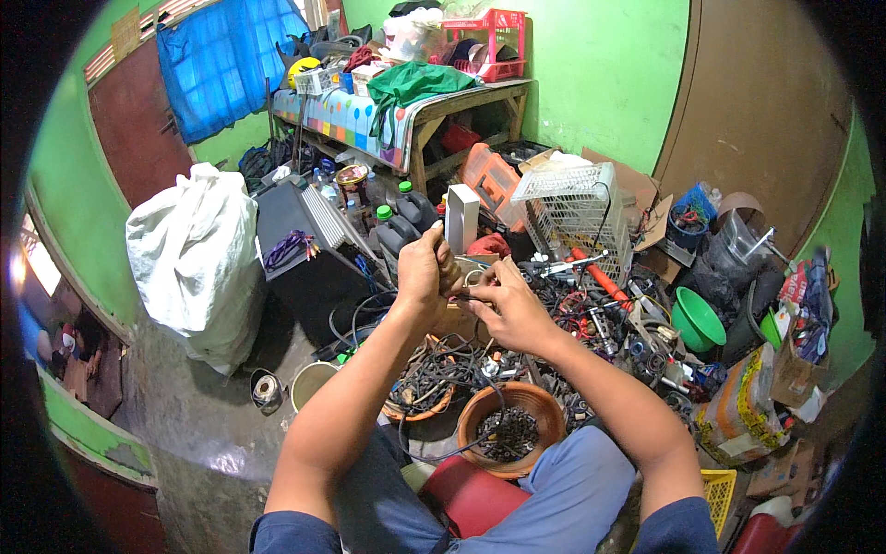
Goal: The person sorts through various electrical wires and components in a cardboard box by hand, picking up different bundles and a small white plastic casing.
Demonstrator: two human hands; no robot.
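Note:
My left hand [428, 275] is closed in a fist, thumb uppermost, in front of the clutter. Beside it, my right hand [504, 307] pinches with its fingertips close to the left fist. A thin dark piece shows between the two hands, too small to name. Below them lies a tangle of black cables [441, 371] in an orange-brown bowl. A black cable [503, 399] loops down past a terracotta pot [550, 415], which holds many small dark bits [506, 434].
Mixed metal parts and tools spread out at right, with a red-orange tube [602, 275] and a green bowl [699, 319]. A white sack [197, 268] and a dark box [309, 263] stand at left. Behind are green-capped jugs [397, 229] and a loaded table [406, 125].

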